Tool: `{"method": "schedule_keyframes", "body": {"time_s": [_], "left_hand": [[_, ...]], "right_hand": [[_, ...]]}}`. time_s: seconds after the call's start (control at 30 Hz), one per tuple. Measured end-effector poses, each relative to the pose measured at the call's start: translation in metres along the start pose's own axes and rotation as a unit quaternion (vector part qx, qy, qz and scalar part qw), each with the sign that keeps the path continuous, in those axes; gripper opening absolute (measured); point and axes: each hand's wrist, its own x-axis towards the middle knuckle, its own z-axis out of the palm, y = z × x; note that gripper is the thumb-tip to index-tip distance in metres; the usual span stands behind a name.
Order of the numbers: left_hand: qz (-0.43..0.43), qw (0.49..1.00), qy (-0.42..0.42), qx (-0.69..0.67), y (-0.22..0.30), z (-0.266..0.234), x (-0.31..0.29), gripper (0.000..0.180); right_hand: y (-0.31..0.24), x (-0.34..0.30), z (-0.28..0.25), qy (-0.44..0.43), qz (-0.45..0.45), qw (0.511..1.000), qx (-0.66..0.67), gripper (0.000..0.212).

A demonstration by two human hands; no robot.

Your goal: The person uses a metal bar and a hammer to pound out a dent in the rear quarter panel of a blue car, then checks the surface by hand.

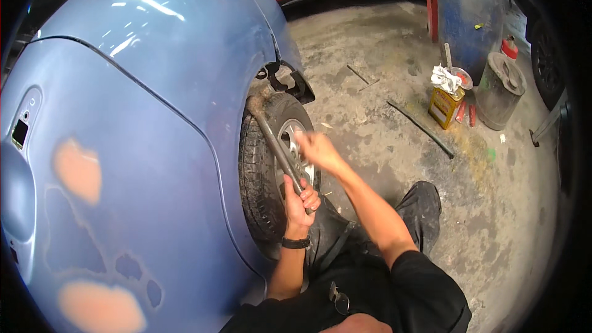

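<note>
My left hand (pixel 301 195) grips the lower end of a long grey metal bar (pixel 275 146). The bar slants up and to the left across the car wheel (pixel 271 166), and its upper end reaches into the wheel arch at the top of the tyre. My right hand (pixel 319 150) is blurred in front of the silver rim, just right of the bar; I cannot tell whether it holds anything. The wheel belongs to a light blue car (pixel 154 117) with sanded filler patches on its side panel. A black watch sits on my left wrist.
On the stained concrete floor to the right stand a yellow tin (pixel 445 106) with a white rag on top, a grey metal bucket (pixel 499 89) and a blue drum (pixel 468 12). A thin black strip (pixel 419 128) lies on the floor. My knee (pixel 419 206) rests beside the wheel.
</note>
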Motion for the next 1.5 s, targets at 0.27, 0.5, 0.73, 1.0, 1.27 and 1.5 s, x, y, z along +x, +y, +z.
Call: {"method": "schedule_keyframes", "body": {"time_s": [0.27, 0.5, 0.73, 1.0, 1.27, 1.5], "left_hand": [[0.016, 1.0, -0.021, 0.012, 0.001, -0.006, -0.012, 0.06], [0.065, 0.993, 0.021, -0.097, -0.001, 0.017, -0.055, 0.058], [0.043, 0.997, 0.06, -0.017, 0.022, 0.018, -0.042, 0.061], [0.028, 0.999, 0.039, -0.014, 0.003, 0.003, -0.033, 0.056], [0.107, 0.988, 0.112, -0.029, 0.006, -0.003, -0.059, 0.06], [0.074, 0.997, -0.015, 0.017, -0.001, 0.012, -0.027, 0.053]], "right_hand": [[-0.021, -0.043, 0.04, -0.266, 0.136, 0.924, 0.238, 0.043], [-0.031, -0.048, 0.069, -0.327, 0.056, 0.943, -0.009, 0.052], [-0.038, -0.042, 0.071, -0.246, 0.015, 0.967, 0.064, 0.044], [-0.017, -0.043, 0.062, -0.23, 0.058, 0.971, 0.03, 0.039], [-0.023, -0.056, 0.086, -0.37, 0.065, 0.919, 0.118, 0.039], [-0.025, -0.047, 0.053, -0.214, -0.004, 0.976, 0.031, 0.041]]}}
